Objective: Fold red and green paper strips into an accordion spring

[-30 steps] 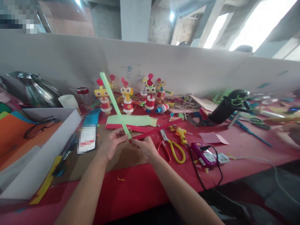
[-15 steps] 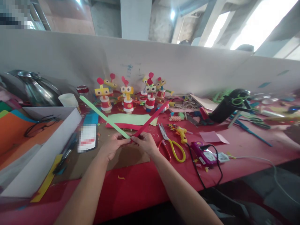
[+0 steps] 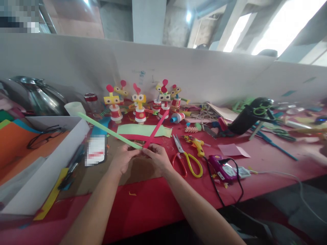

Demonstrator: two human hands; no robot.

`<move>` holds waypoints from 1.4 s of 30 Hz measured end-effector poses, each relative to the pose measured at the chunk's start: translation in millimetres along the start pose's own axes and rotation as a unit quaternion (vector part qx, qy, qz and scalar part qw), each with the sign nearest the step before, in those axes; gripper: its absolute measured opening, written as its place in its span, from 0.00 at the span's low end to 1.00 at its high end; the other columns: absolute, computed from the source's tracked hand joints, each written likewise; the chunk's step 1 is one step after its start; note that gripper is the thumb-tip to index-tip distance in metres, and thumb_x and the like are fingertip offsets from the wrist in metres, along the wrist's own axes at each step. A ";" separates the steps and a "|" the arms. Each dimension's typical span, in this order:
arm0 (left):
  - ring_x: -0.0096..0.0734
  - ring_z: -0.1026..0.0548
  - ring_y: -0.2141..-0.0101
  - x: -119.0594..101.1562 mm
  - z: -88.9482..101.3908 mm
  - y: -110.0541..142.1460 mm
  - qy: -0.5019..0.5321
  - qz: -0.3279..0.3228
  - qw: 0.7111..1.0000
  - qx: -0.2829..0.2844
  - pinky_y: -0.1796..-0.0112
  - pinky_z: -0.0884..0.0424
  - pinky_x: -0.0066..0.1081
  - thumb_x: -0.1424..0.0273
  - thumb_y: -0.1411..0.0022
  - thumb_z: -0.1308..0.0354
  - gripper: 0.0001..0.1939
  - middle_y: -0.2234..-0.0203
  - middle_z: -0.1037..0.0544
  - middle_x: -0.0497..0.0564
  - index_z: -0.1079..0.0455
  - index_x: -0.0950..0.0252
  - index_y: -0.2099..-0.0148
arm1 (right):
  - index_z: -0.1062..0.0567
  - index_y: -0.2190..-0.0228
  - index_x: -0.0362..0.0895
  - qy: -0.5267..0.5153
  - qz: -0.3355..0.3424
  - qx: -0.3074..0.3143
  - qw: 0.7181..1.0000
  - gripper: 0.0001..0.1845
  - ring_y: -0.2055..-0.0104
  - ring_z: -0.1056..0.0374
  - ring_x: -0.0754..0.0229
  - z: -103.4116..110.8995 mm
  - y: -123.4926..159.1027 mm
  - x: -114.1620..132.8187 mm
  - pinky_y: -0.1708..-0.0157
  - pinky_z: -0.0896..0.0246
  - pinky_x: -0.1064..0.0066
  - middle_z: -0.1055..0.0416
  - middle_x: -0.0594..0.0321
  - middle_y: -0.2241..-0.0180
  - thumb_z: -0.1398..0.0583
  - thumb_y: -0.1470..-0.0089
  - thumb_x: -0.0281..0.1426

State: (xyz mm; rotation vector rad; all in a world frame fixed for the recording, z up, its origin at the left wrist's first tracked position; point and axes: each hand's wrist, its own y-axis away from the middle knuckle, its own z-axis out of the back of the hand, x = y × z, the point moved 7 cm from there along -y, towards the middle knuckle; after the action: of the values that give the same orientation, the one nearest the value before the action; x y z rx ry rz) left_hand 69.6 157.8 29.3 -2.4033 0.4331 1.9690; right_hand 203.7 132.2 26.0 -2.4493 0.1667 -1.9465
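Strips [image 3: 109, 131], lower ends obscured by hands [image 3: 157, 156]

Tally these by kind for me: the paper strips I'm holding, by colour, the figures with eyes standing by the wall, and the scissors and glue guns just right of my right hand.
Green strip: 1
Red strip: 1
Figures: 6 that I can see
Scissors: 1
Glue gun: 1
Total: 10
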 end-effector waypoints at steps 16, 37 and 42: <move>0.31 0.25 0.73 5.5 -1.4 -3.7 0.045 0.018 0.999 0.005 0.63 0.29 0.34 0.72 0.68 0.27 0.18 0.76 0.21 0.51 0.23 0.69 0.69 | 0.21 0.77 0.40 -0.087 -0.069 -0.014 0.994 0.09 0.78 0.35 0.66 4.1 -1.2 -15.7 0.73 0.40 0.74 0.29 0.64 0.81 0.33 0.60 0.34; 0.34 0.25 0.72 8.1 8.6 -9.5 -0.063 -0.053 0.993 -0.084 0.66 0.30 0.32 0.69 0.61 0.31 0.14 0.77 0.22 0.50 0.26 0.65 0.67 | 0.30 0.65 0.44 -0.056 -0.008 -0.020 0.998 0.23 0.68 0.30 0.62 -3.3 -1.8 -14.7 0.65 0.35 0.70 0.26 0.66 0.72 0.31 0.67 0.28; 0.37 0.24 0.69 12.6 5.4 -9.5 -0.039 -0.051 0.993 -0.098 0.63 0.31 0.34 0.66 0.61 0.30 0.20 0.76 0.21 0.50 0.23 0.66 0.63 | 0.32 0.65 0.46 -0.047 0.030 -0.025 0.998 0.19 0.66 0.30 0.62 -5.2 0.1 -13.6 0.62 0.35 0.69 0.27 0.65 0.70 0.33 0.58 0.36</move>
State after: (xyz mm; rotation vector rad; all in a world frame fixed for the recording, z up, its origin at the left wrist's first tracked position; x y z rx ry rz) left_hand 68.6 165.2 14.4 -2.3910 0.1167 2.1421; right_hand 195.6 133.6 14.0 -2.5284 0.2871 -1.8225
